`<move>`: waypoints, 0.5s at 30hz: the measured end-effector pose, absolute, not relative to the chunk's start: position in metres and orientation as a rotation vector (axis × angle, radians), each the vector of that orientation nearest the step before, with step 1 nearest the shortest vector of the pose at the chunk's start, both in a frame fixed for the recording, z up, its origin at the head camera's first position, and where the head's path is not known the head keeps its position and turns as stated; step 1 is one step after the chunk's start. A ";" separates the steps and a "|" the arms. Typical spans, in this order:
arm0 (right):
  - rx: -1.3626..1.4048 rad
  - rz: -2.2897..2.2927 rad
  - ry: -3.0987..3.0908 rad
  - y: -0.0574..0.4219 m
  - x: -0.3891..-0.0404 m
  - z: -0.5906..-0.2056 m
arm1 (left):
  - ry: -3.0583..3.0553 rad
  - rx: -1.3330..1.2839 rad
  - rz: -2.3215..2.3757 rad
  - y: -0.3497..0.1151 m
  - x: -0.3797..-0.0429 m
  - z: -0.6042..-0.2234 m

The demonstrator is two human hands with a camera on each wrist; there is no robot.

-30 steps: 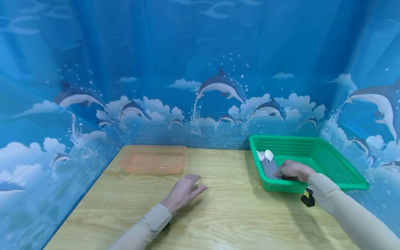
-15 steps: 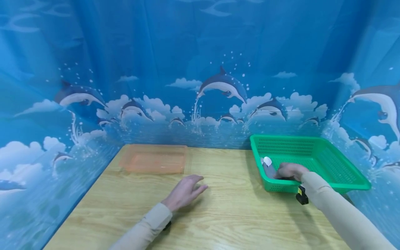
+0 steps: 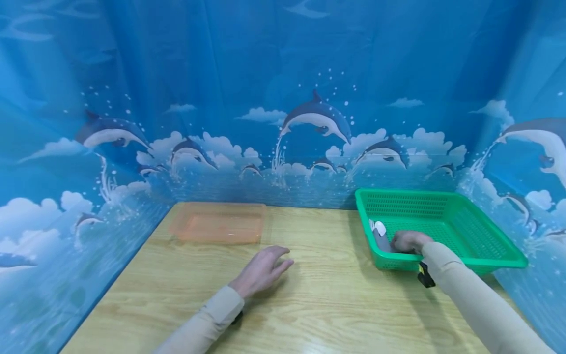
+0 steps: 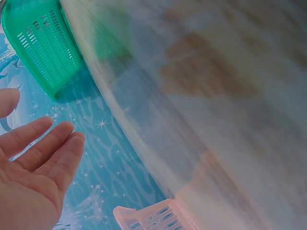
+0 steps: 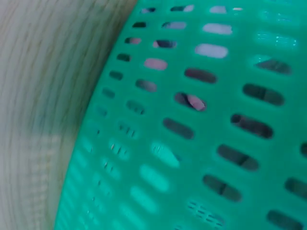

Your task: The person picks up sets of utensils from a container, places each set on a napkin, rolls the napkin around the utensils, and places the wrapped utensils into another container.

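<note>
Over the near left corner of the green basket (image 3: 479,236), my right hand (image 3: 411,241) reaches down, knuckles bent and fingertips hidden. A spoon (image 3: 380,227) and a fork (image 3: 371,225) with grey lower parts lean in that corner, right beside my fingers; I cannot tell whether these grip the cutlery. In the right wrist view, pink fingers (image 5: 156,63) and grey and dark patches show through the slots of the basket wall (image 5: 158,110). My left hand (image 3: 262,270) is held low over the table, fingers loosely extended and holding nothing; its palm side shows in the left wrist view.
A translucent orange tray (image 3: 221,222) stands at the back left of the wood-grain table (image 3: 318,305). Behind and at both sides hangs a blue curtain (image 3: 247,59) printed with dolphins. The basket's raised rim lies under my right wrist.
My right hand has moved slightly left and deeper into the basket, its fingers now more bent. The fork and spoon have sunk lower and shifted a little right. The left hand stays nearly still.
</note>
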State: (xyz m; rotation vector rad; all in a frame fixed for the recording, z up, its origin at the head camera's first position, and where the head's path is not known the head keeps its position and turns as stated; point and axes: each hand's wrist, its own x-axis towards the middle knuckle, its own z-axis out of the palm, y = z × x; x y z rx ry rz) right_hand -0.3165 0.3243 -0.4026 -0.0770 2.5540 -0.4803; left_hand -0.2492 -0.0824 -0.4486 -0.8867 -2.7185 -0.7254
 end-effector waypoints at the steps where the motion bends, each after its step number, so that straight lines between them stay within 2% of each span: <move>1: -0.089 -0.459 2.571 0.325 -0.317 -0.403 | -2.720 -0.887 -0.726 -0.082 -0.249 -0.449; 15: -0.167 -0.449 2.715 0.326 -0.310 -0.407 | -2.729 -0.849 -0.764 -0.083 -0.250 -0.452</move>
